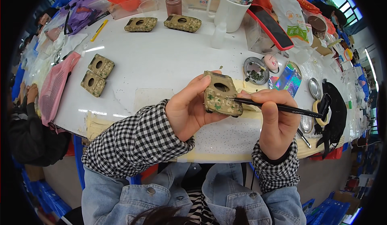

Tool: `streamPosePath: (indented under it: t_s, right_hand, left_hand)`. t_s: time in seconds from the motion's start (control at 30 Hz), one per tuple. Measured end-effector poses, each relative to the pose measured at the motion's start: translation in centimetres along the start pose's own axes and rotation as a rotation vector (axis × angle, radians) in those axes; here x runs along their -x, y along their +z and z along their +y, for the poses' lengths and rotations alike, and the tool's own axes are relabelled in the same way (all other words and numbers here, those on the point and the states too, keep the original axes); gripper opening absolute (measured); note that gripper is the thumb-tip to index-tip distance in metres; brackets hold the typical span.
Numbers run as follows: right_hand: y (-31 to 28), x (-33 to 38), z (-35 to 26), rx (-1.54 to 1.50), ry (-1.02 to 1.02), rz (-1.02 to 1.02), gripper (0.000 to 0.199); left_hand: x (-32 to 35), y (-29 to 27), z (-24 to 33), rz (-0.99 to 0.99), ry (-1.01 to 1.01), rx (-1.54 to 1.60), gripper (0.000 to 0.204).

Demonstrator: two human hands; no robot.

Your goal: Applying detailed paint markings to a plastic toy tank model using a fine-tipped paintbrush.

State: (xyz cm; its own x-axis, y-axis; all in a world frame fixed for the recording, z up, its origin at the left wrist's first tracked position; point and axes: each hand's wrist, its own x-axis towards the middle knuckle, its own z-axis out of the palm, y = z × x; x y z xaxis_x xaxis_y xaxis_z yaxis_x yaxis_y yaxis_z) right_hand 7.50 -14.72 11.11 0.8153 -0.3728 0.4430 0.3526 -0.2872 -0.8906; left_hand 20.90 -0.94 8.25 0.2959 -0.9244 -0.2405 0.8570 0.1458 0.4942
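Above the near part of the table, my left hand grips a small camouflage model tank hull by its side, thumb on the upper edge. The hull has an oval hole in its top and is tilted towards me. My right hand is closed around a slim black pointed tool, seemingly tweezers, whose tip meets the hull's top below the hole. Whether anything tiny sits at the tip, I cannot tell. To the right of the hull lies a round metal dish with small dark green pieces.
Several similar hulls stand at the back and left. A white mug, red-cased phone and plastic box are at the back right. A pink mesh basket stands left, near another person's hand. A black pouch lies right.
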Motion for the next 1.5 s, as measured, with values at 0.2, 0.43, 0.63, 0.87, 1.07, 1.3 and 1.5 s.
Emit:
streamPosePath:
  t_s: [0.2, 0.43, 0.63, 0.87, 1.07, 1.3, 1.5]
  right_hand:
    - [0.0, -0.1, 0.0, 0.003, -0.010, -0.005, 0.014]
    - [0.1, -0.1, 0.0, -0.009, -0.018, 0.000, 0.015]
    - [0.0, 0.0, 0.1, -0.019, -0.009, 0.003, 0.016]
    - [0.1, 0.1, 0.6, -0.081, -0.001, 0.088, 0.020]
    - [-0.6, -0.1, -0.4, -0.086, -0.074, 0.211, 0.023]
    - [-4.0, 0.8, -1.0, 0.704, -0.063, 0.160, 0.007]
    - [-4.3, 0.9, 1.3, 0.941, -0.119, 0.099, 0.020]
  left_hand:
    - [0.0, 0.0, 0.0, 0.000, 0.000, 0.004, 0.046]
    - [0.0, 0.1, 0.0, -0.005, 0.005, 0.004, 0.046]
    - [-0.1, 0.0, 0.0, -0.011, 0.008, -0.009, 0.046]
    - [-0.1, 0.0, 0.0, 0.009, -0.003, 0.007, 0.046]
    - [0.0, 0.0, 0.1, 0.004, -0.011, 0.025, 0.047]
    - [-0.3, -0.7, -0.1, -0.037, 0.028, 0.055, 0.043]
    - [-0.5, -0.8, -0.3, -0.031, 0.031, 0.066, 0.042]
